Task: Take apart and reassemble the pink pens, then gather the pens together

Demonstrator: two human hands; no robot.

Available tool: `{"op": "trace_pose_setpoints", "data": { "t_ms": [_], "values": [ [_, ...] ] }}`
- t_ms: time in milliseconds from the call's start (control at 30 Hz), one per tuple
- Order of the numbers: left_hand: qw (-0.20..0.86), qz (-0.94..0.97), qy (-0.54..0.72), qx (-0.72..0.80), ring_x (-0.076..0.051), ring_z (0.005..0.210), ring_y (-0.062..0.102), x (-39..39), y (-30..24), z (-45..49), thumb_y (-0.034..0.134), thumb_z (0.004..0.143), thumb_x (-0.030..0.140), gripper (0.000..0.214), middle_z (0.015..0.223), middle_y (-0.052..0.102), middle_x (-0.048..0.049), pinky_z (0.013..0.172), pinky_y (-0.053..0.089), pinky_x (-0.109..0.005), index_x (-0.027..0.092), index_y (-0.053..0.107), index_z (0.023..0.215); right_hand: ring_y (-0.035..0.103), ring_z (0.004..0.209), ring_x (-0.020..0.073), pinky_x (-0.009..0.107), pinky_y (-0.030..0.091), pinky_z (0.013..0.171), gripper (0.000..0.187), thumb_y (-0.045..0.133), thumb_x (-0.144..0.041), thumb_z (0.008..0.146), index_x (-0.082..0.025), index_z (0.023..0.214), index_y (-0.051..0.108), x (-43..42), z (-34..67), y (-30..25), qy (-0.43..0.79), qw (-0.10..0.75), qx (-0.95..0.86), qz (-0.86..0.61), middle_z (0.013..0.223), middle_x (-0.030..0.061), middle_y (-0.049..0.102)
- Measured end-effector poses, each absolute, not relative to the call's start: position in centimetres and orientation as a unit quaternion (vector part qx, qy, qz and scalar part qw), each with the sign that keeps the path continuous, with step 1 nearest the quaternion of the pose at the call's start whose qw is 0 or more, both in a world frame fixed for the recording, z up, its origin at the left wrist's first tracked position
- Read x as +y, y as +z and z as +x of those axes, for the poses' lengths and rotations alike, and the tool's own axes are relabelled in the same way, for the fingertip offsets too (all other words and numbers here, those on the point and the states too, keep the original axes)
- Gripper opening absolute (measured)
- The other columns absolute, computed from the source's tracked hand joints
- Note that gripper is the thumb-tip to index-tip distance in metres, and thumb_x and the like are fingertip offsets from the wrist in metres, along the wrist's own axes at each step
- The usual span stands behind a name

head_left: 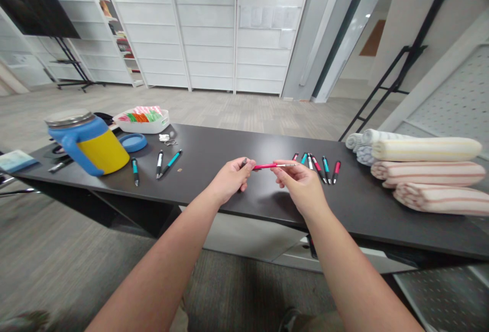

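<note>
A red pen lies level between my two hands, above the dark table. My left hand is closed on its dark end, with the fingers curled under it. My right hand pinches the other end, where a thin pale length like a refill sticks out of the red barrel. Just beyond my right hand are several pens, among them a teal pen and a red pen. Left of my left hand lie a white pen and two teal pens, one apart from the other.
A blue and yellow mug stands at the left of the black table, near a blue lid. Behind it is a white basket of colourful packets. Rolled towels are piled at the right. White earphones lie behind the left pens.
</note>
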State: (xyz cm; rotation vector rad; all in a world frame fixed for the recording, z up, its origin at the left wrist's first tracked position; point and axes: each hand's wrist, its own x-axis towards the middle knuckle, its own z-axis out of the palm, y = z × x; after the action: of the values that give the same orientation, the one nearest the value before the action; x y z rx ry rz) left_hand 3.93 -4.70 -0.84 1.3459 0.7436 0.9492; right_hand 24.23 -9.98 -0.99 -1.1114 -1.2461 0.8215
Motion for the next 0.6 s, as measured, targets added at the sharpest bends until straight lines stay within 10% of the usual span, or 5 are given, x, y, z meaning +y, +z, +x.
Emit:
{"op": "trace_pose_setpoints", "data": {
  "t_ms": [367,600],
  "values": [
    [0.605,0.617,0.388,0.321,-0.006,0.046,0.035,-4.9,-0.8,4.0,0.062,0.093,0.067,0.048,0.068,0.038,0.0081,0.046,0.037,-0.021,0.020,0.063,0.106,0.068,0.085,0.0174,0.031,0.058,0.070,0.028,0.074,-0.049,0.091,-0.024,0.096,0.063,-10.0,23.3,-0.6,0.324,0.645,-0.550,-0.420,0.115,0.0083,0.076],
    [0.705,0.483,0.446,0.267,-0.005,0.049,0.030,-4.7,-0.3,3.7,0.061,0.096,0.057,0.036,0.077,0.039,0.0078,0.053,0.046,-0.023,0.025,0.051,0.109,0.070,0.078,0.0181,0.032,0.056,0.074,0.031,0.071,-0.053,0.093,-0.024,0.098,0.060,-9.8,23.8,-1.1,0.375,0.608,-0.545,-0.440,0.085,0.0035,0.076]
  ]
}}
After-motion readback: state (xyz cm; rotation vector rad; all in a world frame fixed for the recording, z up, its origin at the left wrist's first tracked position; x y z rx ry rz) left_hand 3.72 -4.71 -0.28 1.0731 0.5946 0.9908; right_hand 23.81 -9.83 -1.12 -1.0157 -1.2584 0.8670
